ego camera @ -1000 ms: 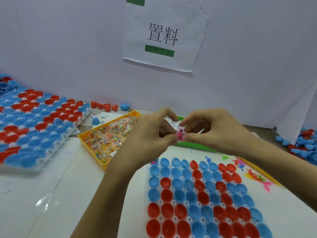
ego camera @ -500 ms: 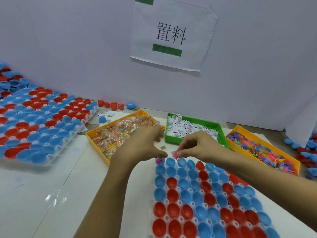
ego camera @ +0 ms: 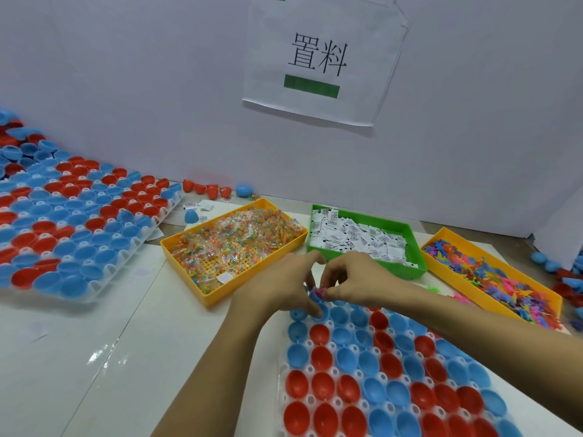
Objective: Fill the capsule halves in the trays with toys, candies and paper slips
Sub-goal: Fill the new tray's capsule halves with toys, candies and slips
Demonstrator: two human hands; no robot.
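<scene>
Capsule halves, red and blue, sit open side up in the near tray (ego camera: 389, 406) at the lower right of the frame. Both hands meet over its far left corner. The left hand (ego camera: 277, 290) has its fingers curled down and its thumb pressed to the rim of a blue capsule half (ego camera: 315, 302) in the corner rows. The right hand (ego camera: 356, 280) comes in from the right with thumb and forefinger pinched together on a small pink toy (ego camera: 322, 292) at the mouth of that same half, the other fingers loosely bent above it. Whether the toy has already left the fingertips I cannot tell.

Beyond the hands, across the middle of the frame, stand three bins: a yellow bin of candies (ego camera: 232, 244) in clear wrappers to the left, a green bin of paper slips (ego camera: 362, 239) in the centre, and a yellow bin of toys (ego camera: 495, 274) to the right, at the frame's edge. A second tray of capsule halves (ego camera: 69, 222) fills the left side of the frame. Loose red and blue halves (ego camera: 217, 190) lie along the foot of the white wall, above the candy bin. A paper sign (ego camera: 325, 58) with two printed characters and a green bar hangs on the wall at upper centre.
</scene>
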